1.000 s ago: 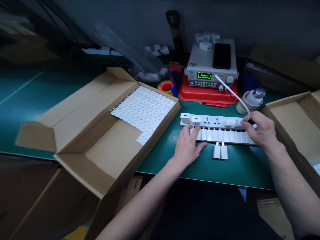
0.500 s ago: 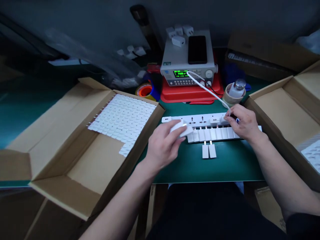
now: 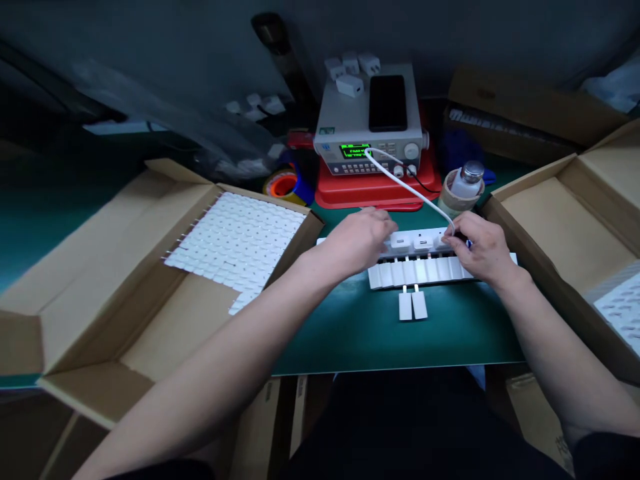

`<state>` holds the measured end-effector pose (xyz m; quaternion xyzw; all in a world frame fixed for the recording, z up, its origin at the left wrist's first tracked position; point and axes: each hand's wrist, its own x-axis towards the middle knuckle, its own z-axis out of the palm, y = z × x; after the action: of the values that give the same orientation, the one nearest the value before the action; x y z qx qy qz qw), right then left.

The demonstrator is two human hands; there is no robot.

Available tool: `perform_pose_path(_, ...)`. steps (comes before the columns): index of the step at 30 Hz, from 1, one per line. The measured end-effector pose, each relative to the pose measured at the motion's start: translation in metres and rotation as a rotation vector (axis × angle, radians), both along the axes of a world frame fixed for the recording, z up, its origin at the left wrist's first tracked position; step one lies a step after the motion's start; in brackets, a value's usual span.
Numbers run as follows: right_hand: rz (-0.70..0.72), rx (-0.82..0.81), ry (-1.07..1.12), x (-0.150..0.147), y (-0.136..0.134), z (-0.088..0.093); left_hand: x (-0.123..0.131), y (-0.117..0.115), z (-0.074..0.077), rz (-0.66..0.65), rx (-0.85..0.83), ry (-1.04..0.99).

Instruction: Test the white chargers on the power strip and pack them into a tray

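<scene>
My left hand (image 3: 357, 243) rests fingers-down over the left end of a white multi-socket power strip (image 3: 419, 240), hiding that end and whatever it holds. My right hand (image 3: 477, 252) pinches at the strip's right end, where a white USB cable (image 3: 410, 190) runs in among the fingers. Two white USB chargers (image 3: 411, 243) sit plugged into the strip. A row of white chargers (image 3: 420, 272) lies along its front, and a pair (image 3: 413, 305) lies below with prongs facing up the mat.
A bench tester (image 3: 367, 133) showing a green display stands on a red tray, with a phone and small chargers on top. Open cardboard boxes flank the green mat (image 3: 350, 333); the left one holds packed white chargers (image 3: 235, 247). A tape roll and a bottle stand nearby.
My left hand has moved from in front of the strip to over its left end, and the charger it held is no longer visible. The view has shifted slightly.
</scene>
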<state>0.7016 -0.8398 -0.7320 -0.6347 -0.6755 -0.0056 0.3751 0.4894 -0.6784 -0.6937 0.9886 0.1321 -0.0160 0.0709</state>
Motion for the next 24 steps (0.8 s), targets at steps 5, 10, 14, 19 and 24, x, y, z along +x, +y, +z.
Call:
perform_pose_path(5,0.015,-0.002,-0.013,0.002,0.0,0.0,-0.024,0.0,-0.02,0.112,0.058,-0.034)
perform_pose_path(10,0.019,0.011,-0.008,0.002,0.0,0.0,-0.01,-0.01,-0.026,0.123,0.008,-0.005)
perform_pose_path(14,0.018,-0.011,-0.015,0.002,0.0,0.002,0.017,-0.031,-0.024,0.072,-0.02,-0.103)
perform_pose_path(19,0.037,-0.073,-0.045,0.007,-0.004,0.011,0.04,-0.047,-0.029,0.153,-0.071,-0.168)
perform_pose_path(24,0.057,-0.096,-0.029,0.01,-0.006,0.017,0.041,-0.05,-0.025,0.044,-0.202,-0.263)
